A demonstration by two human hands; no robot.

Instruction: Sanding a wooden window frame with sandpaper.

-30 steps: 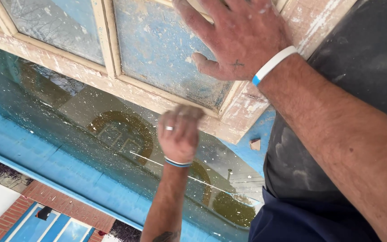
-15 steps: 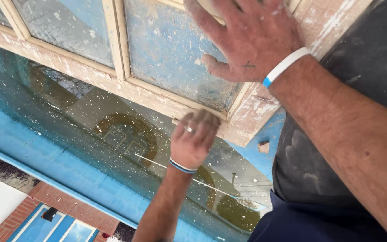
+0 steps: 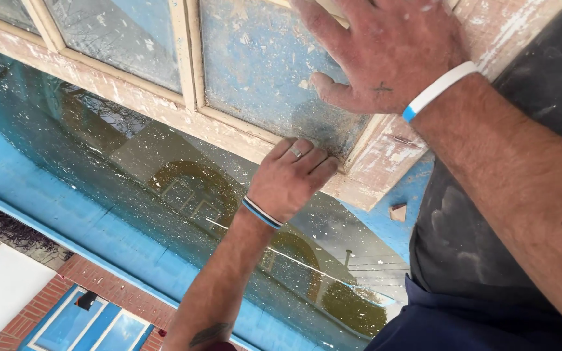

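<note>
Hands of one person meet at the corner of an old wooden window frame [image 3: 164, 107] whose pale paint is flaking off in patches. The frame lies over a blue tabletop [image 3: 47, 214], and a loose glass sheet [image 3: 164, 188] lies on the tabletop beneath it, speckled with paint chips and mirroring arched buildings. The right hand [image 3: 385, 52], with a white wristband [image 3: 438, 90], lies spread and flat on a dusty pane [image 3: 255, 71], palm down with the thumb stretched toward the frame's corner; it grasps nothing and has stayed pressed there over the last second. The change is in the left hand [image 3: 292, 179], which wears a ring [image 3: 296, 153] and a striped wristband [image 3: 261, 212]. A second ago it hung lower, over the loose glass sheet and apart from the wood; now it has come up until its knuckles touch the underside edge of the frame's bottom rail, just below the right thumb. It is clenched into a fist, and whether it closes on a small tool or on nothing is hidden by the curled fingers. Judging by this, the work has moved onto the rail at this corner, with the flat hand seeming to steady the frame while the fist bears on its edge. A small wood chip [image 3: 398, 212] lies on the blue surface near the corner, clear of both hands.
</note>
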